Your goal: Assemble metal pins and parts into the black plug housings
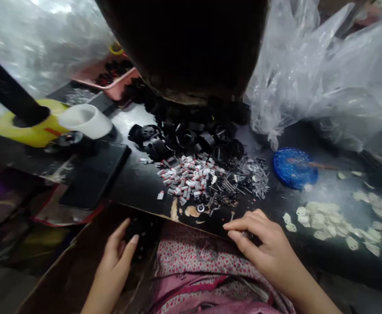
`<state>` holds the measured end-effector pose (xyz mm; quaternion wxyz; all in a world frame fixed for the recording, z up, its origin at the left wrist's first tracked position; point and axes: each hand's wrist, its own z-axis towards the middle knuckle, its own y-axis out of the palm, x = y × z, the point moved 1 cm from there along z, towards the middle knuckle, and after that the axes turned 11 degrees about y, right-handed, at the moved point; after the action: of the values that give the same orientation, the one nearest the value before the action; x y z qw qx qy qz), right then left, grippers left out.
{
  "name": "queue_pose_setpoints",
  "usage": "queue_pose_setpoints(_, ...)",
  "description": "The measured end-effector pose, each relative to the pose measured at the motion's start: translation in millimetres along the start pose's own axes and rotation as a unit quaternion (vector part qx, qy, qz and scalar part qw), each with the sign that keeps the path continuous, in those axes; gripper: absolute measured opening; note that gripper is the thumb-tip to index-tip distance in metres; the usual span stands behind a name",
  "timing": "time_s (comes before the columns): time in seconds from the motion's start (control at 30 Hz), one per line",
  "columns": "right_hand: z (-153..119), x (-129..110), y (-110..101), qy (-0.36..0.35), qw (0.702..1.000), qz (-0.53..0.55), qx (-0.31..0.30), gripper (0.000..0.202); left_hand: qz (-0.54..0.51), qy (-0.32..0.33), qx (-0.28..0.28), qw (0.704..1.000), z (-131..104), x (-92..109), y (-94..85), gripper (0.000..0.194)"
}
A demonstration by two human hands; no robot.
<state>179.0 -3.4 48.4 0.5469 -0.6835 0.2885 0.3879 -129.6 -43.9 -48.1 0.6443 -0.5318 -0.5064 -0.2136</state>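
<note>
My left hand [115, 253] hangs below the table's front edge, over an open cardboard box [63, 272], with thumb and fingers apart. Beyond its fingertips lies a dark heap with pale specks, too dim to name. At the table's edge, my right hand [264, 240] has thumb and forefinger drawn together in a pinch; anything between them is too small to make out. Small grey-white parts with red ends [189, 176] lie piled in front of me. Beside them are loose metal pins [256, 176] and springs [212, 200]. Black round plastic housings [186, 137] are heaped behind.
Flat cream-coloured pieces [328, 220] are spread at the right, below a blue round lid [293, 168]. Clear plastic bags [295, 65] bulge at the back right. On the left are a black phone-like slab [96, 174], a yellow tape roll [24, 133] and a pink tray [115, 87]. A large dark object [191, 48] overhangs the middle.
</note>
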Motion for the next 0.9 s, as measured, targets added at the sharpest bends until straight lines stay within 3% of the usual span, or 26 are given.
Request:
queue_pose_setpoints(0.07, 4.1, 2.4, 4.3, 0.042, 0.999, -0.024, -0.022, 0.014, 0.053, 0.107, 0.037, 0.992, 18.2, 5.0, -8.7, 0.049)
queue_pose_setpoints(0.1, 5.3, 2.3, 6.5, 0.048, 0.998, -0.033, -0.037, 0.015, 0.063, 0.162, 0.029, 0.984, 29.0, 14.9, -6.5, 0.045)
queue_pose_setpoints(0.17, 6.0, 0.5, 9.9, 0.049, 0.996, -0.049, -0.061, 0.015, 0.058, 0.234, 0.000, 0.970, 56.5, 42.7, 6.6, 0.037)
queue_pose_setpoints(0.23, 4.8, -1.2, 11.2, 0.060, 0.994, -0.066, -0.068, 0.015, 0.121, 0.330, -0.014, 0.936, 90.0, 72.3, 24.5, 0.045)
queue_pose_setpoints(0.3, 2.8, -0.8, 11.0, 0.073, 0.992, -0.077, -0.066, 0.016, 0.132, 0.347, -0.005, 0.929, 123.4, 91.6, 40.7, 0.051)
queue_pose_setpoints(0.37, 1.0, 2.2, 11.3, 0.083, 0.991, -0.079, -0.066, 0.018, 0.134, 0.349, 0.000, 0.928, 148.0, 98.5, 52.0, 0.050)
queue_pose_setpoints(0.47, 0.3, 7.9, 14.7, 0.093, 0.990, -0.071, -0.074, 0.019, 0.123, 0.353, 0.030, 0.927, 160.0, 95.3, 55.5, 0.047)
queue_pose_setpoints(0.57, 3.3, 7.6, 19.2, 0.097, 0.991, -0.058, -0.073, 0.020, 0.092, 0.373, 0.081, 0.920, 140.9, 94.3, 49.2, 0.051)
queue_pose_setpoints(0.67, 9.4, -1.5, 20.8, 0.131, 0.990, 0.006, -0.049, 0.017, 0.053, 0.438, 0.075, 0.894, 93.0, 99.4, 50.8, 0.056)
queue_pose_setpoints(0.73, 14.1, -9.3, 20.0, 0.162, 0.984, 0.052, -0.047, 0.030, 0.031, 0.482, 0.012, 0.875, 53.0, 101.5, 58.5, 0.057)
queue_pose_setpoints(0.8, 17.8, -15.5, 17.8, 0.177, 0.982, 0.041, -0.042, 0.031, 0.010, 0.493, -0.117, 0.862, 17.2, 100.6, 68.7, 0.054)
queue_pose_setpoints(0.9, 19.6, -20.2, 13.3, 0.173, 0.985, -0.020, -0.014, 0.012, -0.070, 0.337, -0.254, 0.904, -11.1, 95.6, 80.1, 0.053)
